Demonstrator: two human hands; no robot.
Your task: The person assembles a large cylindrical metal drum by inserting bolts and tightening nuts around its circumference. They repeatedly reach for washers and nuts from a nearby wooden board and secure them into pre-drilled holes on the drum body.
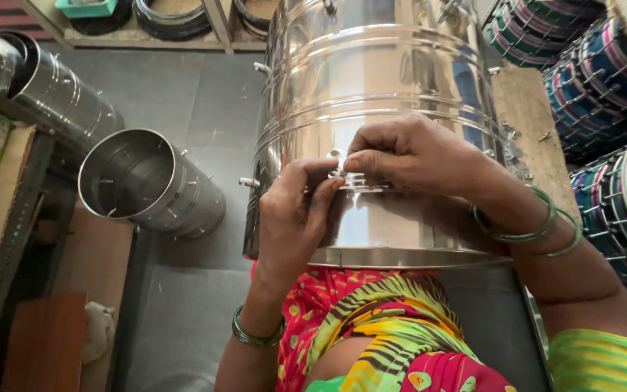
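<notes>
Nearest, resting across the lap: large shiny ribbed stainless-steel drum shell (371, 109), left hand (295, 210) pressed against its wall, right hand (408, 156) beside it, fingers of both pinched together on a small metal bolt (337, 156) at one hole. Probably stiff, smooth and slippery, fairly light because hollow, best gripped at the raised ribs or rim. Farther left, on the grey floor (183, 109): smaller open steel cylinder (146, 181); far right: stacked coloured-rope drums (604, 80).
</notes>
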